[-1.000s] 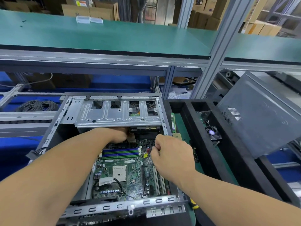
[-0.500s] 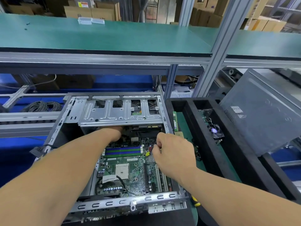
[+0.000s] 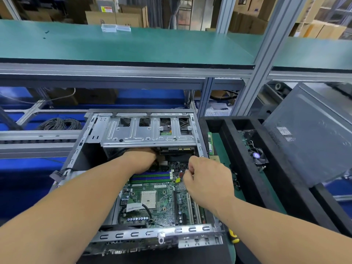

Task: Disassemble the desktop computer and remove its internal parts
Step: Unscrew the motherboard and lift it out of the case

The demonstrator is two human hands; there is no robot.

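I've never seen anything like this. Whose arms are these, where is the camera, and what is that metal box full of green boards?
The camera sits on a person's head, looking down at their own arms. The metal box is an opened desktop computer case; the green board inside is its motherboard. The left hand reaches under the silver drive cage; what it touches is hidden. The right hand, fingers curled, seems to pinch something small near a yellow tab. Beside the case, a black tray holds a cooling fan and a memory stick.

The left hand (image 3: 142, 161) has pushed deeper under the drive cage (image 3: 148, 133).
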